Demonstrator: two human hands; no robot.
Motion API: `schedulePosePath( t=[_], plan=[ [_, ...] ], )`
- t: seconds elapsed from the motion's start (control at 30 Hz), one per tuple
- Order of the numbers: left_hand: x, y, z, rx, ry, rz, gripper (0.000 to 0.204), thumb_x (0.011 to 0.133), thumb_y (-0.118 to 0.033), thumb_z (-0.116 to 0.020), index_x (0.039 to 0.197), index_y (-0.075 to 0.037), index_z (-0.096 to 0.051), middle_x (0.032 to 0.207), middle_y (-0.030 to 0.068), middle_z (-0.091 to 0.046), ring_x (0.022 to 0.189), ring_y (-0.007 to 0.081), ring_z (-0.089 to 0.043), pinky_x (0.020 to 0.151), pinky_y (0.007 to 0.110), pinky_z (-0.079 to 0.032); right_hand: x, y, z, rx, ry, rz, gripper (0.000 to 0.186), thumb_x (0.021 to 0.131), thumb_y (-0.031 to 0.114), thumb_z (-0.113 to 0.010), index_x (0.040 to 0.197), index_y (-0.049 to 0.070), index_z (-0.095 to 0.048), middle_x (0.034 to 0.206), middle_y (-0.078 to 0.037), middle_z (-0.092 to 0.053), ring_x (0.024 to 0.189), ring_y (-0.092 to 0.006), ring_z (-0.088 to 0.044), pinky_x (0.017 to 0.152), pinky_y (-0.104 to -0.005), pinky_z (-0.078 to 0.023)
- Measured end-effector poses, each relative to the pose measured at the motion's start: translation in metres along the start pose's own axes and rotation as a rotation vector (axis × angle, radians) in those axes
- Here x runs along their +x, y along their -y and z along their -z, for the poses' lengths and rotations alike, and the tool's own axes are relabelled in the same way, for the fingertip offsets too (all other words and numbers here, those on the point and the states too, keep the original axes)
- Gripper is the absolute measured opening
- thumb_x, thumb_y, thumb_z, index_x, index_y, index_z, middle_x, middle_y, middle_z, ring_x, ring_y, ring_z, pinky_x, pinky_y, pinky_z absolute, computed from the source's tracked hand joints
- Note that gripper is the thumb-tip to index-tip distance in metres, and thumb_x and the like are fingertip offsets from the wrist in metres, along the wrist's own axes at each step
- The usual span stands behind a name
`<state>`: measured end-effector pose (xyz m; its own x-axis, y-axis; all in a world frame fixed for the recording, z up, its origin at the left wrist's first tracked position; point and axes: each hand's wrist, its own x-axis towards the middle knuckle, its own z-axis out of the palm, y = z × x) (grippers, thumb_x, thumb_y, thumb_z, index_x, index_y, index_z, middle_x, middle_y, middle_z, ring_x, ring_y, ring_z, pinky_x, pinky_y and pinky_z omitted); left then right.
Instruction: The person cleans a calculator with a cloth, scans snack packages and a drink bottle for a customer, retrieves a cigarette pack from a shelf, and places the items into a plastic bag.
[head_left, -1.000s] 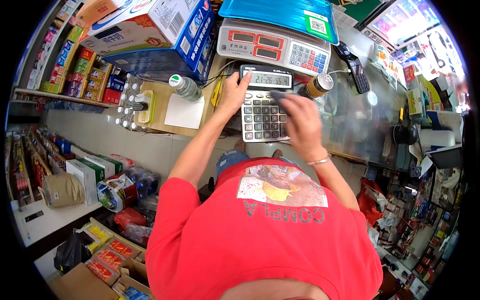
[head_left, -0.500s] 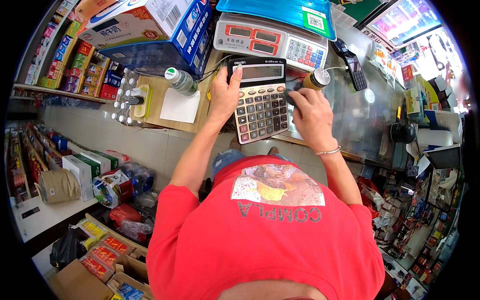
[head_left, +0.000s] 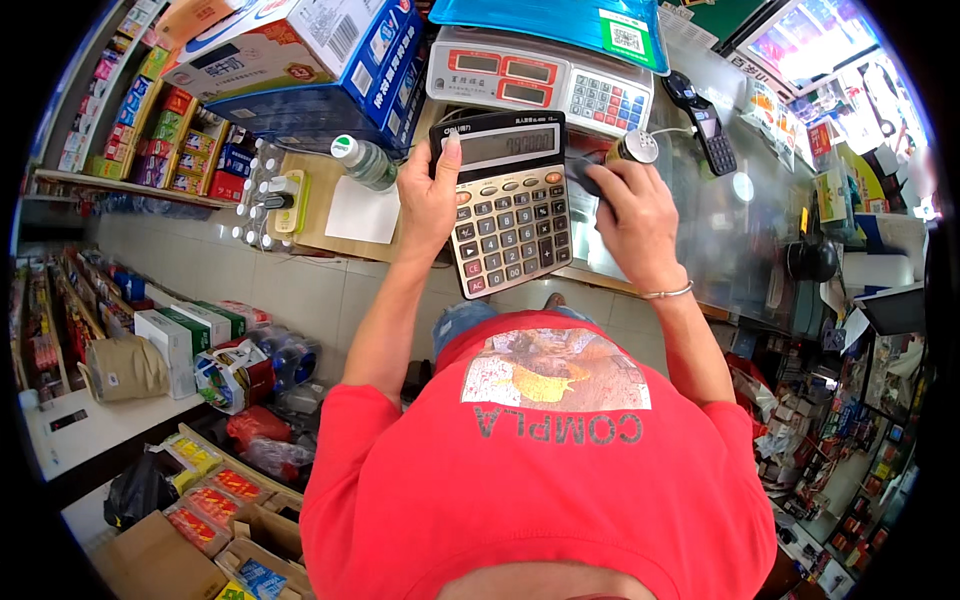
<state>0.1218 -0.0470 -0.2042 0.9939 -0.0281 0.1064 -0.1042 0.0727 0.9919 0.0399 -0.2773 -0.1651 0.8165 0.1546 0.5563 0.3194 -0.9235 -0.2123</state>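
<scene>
My left hand grips the left side of a silver-and-black calculator, its thumb lying over the left edge of the display. The calculator is tilted, its lower end over the counter's front edge. My right hand is closed on a dark object, too hidden to identify, just right of the calculator's upper part. A jar with a perforated lid is just behind that hand. To the left of my left hand, a bottle with a green-and-white cap stands by a white paper.
Behind are a scale with a blue tray and stacked blue-and-white cartons. A black handheld device lies on the glass-topped counter. Shelves of small packets line the left, with goods on the floor.
The calculator, in my left hand, has shifted left and slightly down and turned at a slant. My right hand has moved right, from over the keys to beside the calculator, with the dark object.
</scene>
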Motion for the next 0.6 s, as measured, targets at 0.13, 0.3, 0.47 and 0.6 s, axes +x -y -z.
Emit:
schedulePosePath(
  t=[0.13,0.3,0.47,0.6],
  plan=[
    [0.009,0.013,-0.001,0.182,0.054,-0.251,0.028,0.098,-0.029,-0.059,0.092,-0.002,-0.06,0.074,-0.0009,-0.056,0.067,0.0049,-0.052,0.051,0.021,-0.044,0.027,0.066,-0.007,0.097,-0.077,0.289,0.018,0.073,0.015,-0.063,0.091,0.011,-0.062,0.091,-0.005,-0.055,0.084,-0.0216,-0.055,0.07,-0.0347,-0.042],
    [-0.003,-0.016,-0.006,-0.009,0.027,-0.075,0.026,0.1,-0.026,-0.057,0.096,0.0,-0.062,0.079,0.0008,-0.062,0.074,0.0074,-0.053,0.066,0.025,-0.046,0.016,0.057,-0.005,0.052,0.069,0.298,0.02,0.073,0.015,-0.062,0.093,0.01,-0.06,0.092,-0.007,-0.054,0.086,-0.0228,-0.054,0.071,-0.0365,-0.042],
    [0.008,-0.01,0.007,-0.015,-0.034,-0.22,0.028,0.1,-0.026,-0.057,0.093,0.001,-0.062,0.081,0.0013,-0.063,0.072,0.0068,-0.051,0.066,0.024,-0.045,-0.009,-0.023,0.002,-0.21,0.035,0.018,0.023,0.07,0.004,-0.064,0.092,0.013,-0.066,0.094,-0.004,-0.059,0.088,-0.0238,-0.056,0.072,-0.0373,-0.044],
    [0.01,-0.014,0.014,-0.123,-0.059,-0.099,0.027,0.1,-0.027,-0.057,0.097,-0.001,-0.063,0.083,-0.0007,-0.062,0.073,0.0053,-0.052,0.066,0.022,-0.046,-0.007,-0.036,0.027,-0.17,-0.047,-0.072,0.039,0.067,-0.002,-0.064,0.104,0.011,-0.068,0.098,-0.007,-0.061,0.09,-0.0266,-0.058,0.075,-0.0384,-0.046]
  ],
)
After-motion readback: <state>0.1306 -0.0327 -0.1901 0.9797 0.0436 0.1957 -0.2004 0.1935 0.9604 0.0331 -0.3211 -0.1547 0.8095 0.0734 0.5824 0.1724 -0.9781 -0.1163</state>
